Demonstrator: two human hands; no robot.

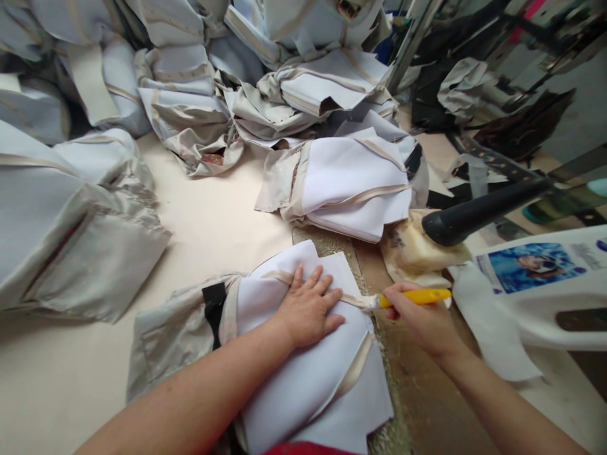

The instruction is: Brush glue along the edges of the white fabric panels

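My left hand (pixel 310 308) lies flat with spread fingers on a white fabric piece (pixel 279 392), pressing it against the table. Beige tape strips cross this piece, and a grey lining (pixel 171 338) and a black strap (pixel 215 309) show at its left end. My right hand (pixel 420 319) is closed around the yellow handle of a brush (pixel 417 297). The whitish bristle end touches the right edge of the fabric piece, on a beige strip. Just beyond lies a similar white piece (pixel 355 180) with grey lining.
Heaps of white and grey sewn pieces (pixel 190 95) fill the far side; another (pixel 90 240) lies left. At right stand a glue-crusted yellowish container (pixel 417 246) with a black handle (pixel 484 212) above it and a white plastic jug (pixel 554 284). Dried residue marks the brown board (pixel 408 379).
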